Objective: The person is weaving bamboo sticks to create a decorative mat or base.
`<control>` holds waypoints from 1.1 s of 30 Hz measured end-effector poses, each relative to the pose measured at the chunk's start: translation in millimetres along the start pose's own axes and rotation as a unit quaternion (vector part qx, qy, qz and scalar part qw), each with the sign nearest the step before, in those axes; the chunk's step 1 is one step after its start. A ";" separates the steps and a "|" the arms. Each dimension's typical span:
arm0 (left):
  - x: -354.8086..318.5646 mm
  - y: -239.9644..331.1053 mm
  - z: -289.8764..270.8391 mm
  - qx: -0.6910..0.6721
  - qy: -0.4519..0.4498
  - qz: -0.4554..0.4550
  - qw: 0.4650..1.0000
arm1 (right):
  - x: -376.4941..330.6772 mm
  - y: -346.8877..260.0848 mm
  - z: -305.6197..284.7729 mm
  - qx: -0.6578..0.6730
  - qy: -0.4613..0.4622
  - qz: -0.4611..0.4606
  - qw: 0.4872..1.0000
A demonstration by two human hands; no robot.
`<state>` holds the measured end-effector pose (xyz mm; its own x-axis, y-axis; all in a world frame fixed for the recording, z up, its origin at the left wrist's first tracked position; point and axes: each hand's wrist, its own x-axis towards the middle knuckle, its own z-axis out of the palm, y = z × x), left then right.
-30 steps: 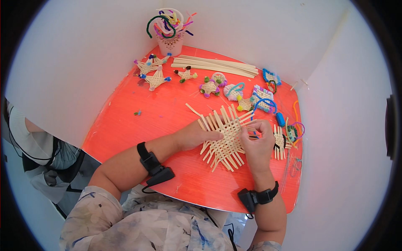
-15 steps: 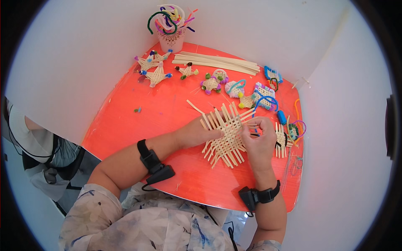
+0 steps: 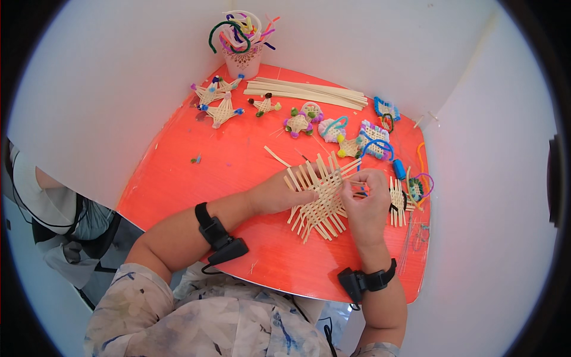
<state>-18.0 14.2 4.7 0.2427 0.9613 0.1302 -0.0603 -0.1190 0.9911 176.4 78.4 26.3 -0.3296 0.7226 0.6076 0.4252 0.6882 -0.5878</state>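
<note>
Woven strip mat: lies mid-frame on the red surface. Left hand pressed flat on its edge; right hand, grip pinched narrow on one strip end. Best kept pinned flat while strips are eased through.

Pale, matt wooden strips woven into a flat mat. Smooth, slightly glossy red tabletop. Fuzzy pipe cleaners in a pink plastic cup.

The left hand lay flat, palm down, fingers stretched toward the woven mat. The right hand curled at the mat's right edge, fingertips pinched together. Both wrists wore black bands.
</note>
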 end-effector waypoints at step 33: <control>-0.6 3.2 8.7 -0.049 -0.006 -0.020 0.999 | -3.9 -15.5 0.3 -0.194 0.053 -0.072 0.977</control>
<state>-9.9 11.1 8.0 0.2588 0.9615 0.0923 -0.1448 -0.0559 0.9879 170.9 64.9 32.9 -0.3293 0.5948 0.7333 0.6752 0.6912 -0.2575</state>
